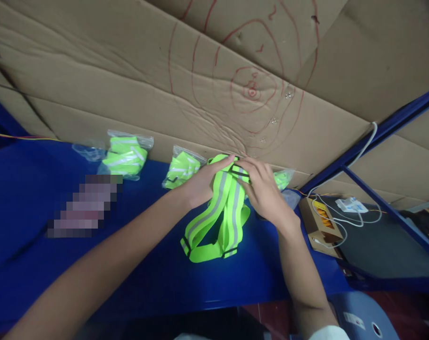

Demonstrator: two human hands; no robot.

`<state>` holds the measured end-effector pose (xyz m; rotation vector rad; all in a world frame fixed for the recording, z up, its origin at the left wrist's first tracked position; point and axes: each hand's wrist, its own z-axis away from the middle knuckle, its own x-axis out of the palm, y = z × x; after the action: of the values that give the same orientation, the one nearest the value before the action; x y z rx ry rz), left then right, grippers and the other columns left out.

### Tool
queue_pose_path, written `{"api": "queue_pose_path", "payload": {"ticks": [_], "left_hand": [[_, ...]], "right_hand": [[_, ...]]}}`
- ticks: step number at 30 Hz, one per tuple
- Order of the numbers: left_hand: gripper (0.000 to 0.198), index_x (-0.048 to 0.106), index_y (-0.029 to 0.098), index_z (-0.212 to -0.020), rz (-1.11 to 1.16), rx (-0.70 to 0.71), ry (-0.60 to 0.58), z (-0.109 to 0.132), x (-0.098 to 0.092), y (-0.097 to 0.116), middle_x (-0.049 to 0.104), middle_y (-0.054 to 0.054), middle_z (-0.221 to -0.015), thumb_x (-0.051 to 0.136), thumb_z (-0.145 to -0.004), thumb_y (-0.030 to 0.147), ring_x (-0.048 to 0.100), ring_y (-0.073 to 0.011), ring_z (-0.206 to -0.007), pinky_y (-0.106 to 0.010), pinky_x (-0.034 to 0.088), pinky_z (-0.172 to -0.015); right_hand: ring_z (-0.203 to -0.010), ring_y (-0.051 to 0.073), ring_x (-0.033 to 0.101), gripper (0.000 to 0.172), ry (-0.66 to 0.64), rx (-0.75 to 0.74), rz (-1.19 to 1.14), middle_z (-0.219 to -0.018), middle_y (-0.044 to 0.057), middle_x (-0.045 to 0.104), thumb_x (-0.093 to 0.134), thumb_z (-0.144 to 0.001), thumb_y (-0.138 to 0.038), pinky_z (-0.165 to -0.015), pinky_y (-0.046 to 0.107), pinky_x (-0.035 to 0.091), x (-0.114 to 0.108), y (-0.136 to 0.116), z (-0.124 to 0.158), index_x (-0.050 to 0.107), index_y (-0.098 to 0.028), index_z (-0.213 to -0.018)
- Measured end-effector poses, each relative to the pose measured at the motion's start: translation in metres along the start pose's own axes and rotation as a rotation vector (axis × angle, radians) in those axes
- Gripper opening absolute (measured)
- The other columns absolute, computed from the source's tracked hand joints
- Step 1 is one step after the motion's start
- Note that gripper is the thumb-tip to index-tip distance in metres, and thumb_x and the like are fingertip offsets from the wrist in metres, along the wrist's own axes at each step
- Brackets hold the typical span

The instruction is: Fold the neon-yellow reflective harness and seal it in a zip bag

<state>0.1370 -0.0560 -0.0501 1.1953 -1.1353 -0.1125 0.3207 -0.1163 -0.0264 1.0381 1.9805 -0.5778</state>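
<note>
A neon yellow reflective strap vest (221, 217) with grey reflective bands lies on the blue table (30, 198), its loops trailing toward me. My left hand (203, 182) grips its upper end from the left, fingers curled over the folded bands. My right hand (262, 191) pinches the same upper end from the right, at a black edge trim. Both hands meet at the top of the vest, near the cardboard wall.
Bagged neon vests lie along the back: one at the left (125, 156), one beside my left hand (182, 169), one behind my right hand (282, 178). A cardboard sheet (200, 71) with red scribbles stands behind. A small box (321, 222) with white cable sits right.
</note>
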Motion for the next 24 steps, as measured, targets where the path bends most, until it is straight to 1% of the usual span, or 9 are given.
{"api": "queue_pose_path", "payload": {"ticks": [2,5,6,8,11,14,16,20,24], "left_hand": [[0.033,0.075,0.018,-0.114,-0.002,0.004,0.007,-0.002,-0.006,0.002,0.077,-0.007,-0.103,0.066,-0.094,0.043,0.074,-0.0236,-0.091,-0.032,0.061,-0.082],[0.031,0.075,0.019,-0.117,-0.050,0.026,0.043,-0.002,-0.014,0.004,0.079,-0.008,-0.104,0.070,-0.090,0.033,0.075,-0.0269,-0.095,-0.034,0.062,-0.084],[0.031,0.075,0.019,-0.118,-0.067,0.022,0.058,-0.002,-0.015,0.004,0.079,-0.008,-0.104,0.071,-0.089,0.031,0.076,-0.0277,-0.096,-0.035,0.063,-0.085],[0.032,0.075,0.019,-0.118,-0.103,-0.020,0.085,-0.002,-0.017,0.004,0.079,-0.008,-0.104,0.073,-0.088,0.030,0.076,-0.0292,-0.098,-0.036,0.063,-0.085],[0.033,0.076,0.019,-0.117,-0.163,-0.070,0.151,-0.002,-0.016,0.001,0.079,-0.009,-0.108,0.078,-0.085,0.027,0.075,-0.0303,-0.102,-0.035,0.063,-0.085],[0.033,0.077,0.017,-0.112,-0.190,-0.069,0.199,-0.002,-0.013,-0.004,0.079,-0.007,-0.109,0.082,-0.081,0.023,0.075,-0.0285,-0.102,-0.033,0.062,-0.086],[0.035,0.076,0.015,-0.111,-0.156,-0.048,0.190,-0.003,-0.011,-0.008,0.079,-0.008,-0.108,0.084,-0.078,0.020,0.076,-0.0272,-0.098,-0.033,0.062,-0.086],[0.038,0.075,0.014,-0.114,-0.042,0.020,0.119,-0.009,-0.014,-0.016,0.079,-0.011,-0.109,0.084,-0.078,0.020,0.076,-0.0246,-0.096,-0.033,0.060,-0.089],[0.040,0.074,0.013,-0.117,-0.061,-0.053,-0.019,-0.008,-0.014,-0.026,0.076,-0.014,-0.115,0.084,-0.081,0.029,0.074,-0.0279,-0.105,-0.039,0.057,-0.098]], "right_hand": [[-0.144,0.029,0.042,0.049,-0.099,0.018,-0.105,-0.153,0.013,0.047,0.047,-0.105,-0.033,-0.119,0.050,0.037,-0.002,-0.001,-0.001,0.041,-0.025,-0.153],[-0.157,0.027,0.023,0.077,-0.218,-0.016,-0.313,-0.167,0.014,0.028,0.060,-0.098,-0.050,-0.128,0.047,0.025,-0.006,0.003,-0.001,0.026,-0.023,-0.161],[-0.158,0.026,0.021,0.082,-0.206,-0.013,-0.379,-0.168,0.013,0.025,0.063,-0.096,-0.053,-0.129,0.046,0.025,-0.007,0.006,-0.001,0.024,-0.023,-0.162],[-0.156,0.023,0.027,0.077,-0.096,0.064,-0.485,-0.167,0.011,0.029,0.060,-0.097,-0.055,-0.128,0.044,0.029,-0.006,0.012,-0.002,0.028,-0.025,-0.161],[-0.140,0.023,0.051,0.068,0.039,0.277,-0.627,-0.157,0.010,0.048,0.061,-0.096,-0.055,-0.116,0.041,0.046,0.001,0.024,-0.004,0.041,-0.026,-0.154],[-0.113,0.022,0.067,0.055,-0.070,0.392,-0.831,-0.129,0.006,0.069,0.068,-0.089,-0.058,-0.096,0.038,0.058,0.012,0.029,-0.006,0.063,-0.024,-0.132],[-0.100,0.021,0.069,0.046,-0.086,0.399,-0.955,-0.111,0.004,0.075,0.070,-0.088,-0.058,-0.089,0.036,0.059,0.017,0.028,-0.007,0.070,-0.021,-0.115],[-0.092,0.019,0.068,0.038,0.098,0.379,-0.963,-0.100,0.003,0.074,0.075,-0.085,-0.053,-0.082,0.032,0.058,0.018,0.021,-0.009,0.071,-0.020,-0.102],[-0.060,0.013,0.059,0.034,0.115,0.411,-0.972,-0.081,-0.001,0.069,0.078,-0.083,-0.052,-0.051,0.026,0.051,0.015,0.016,-0.008,0.069,-0.022,-0.096]]}}
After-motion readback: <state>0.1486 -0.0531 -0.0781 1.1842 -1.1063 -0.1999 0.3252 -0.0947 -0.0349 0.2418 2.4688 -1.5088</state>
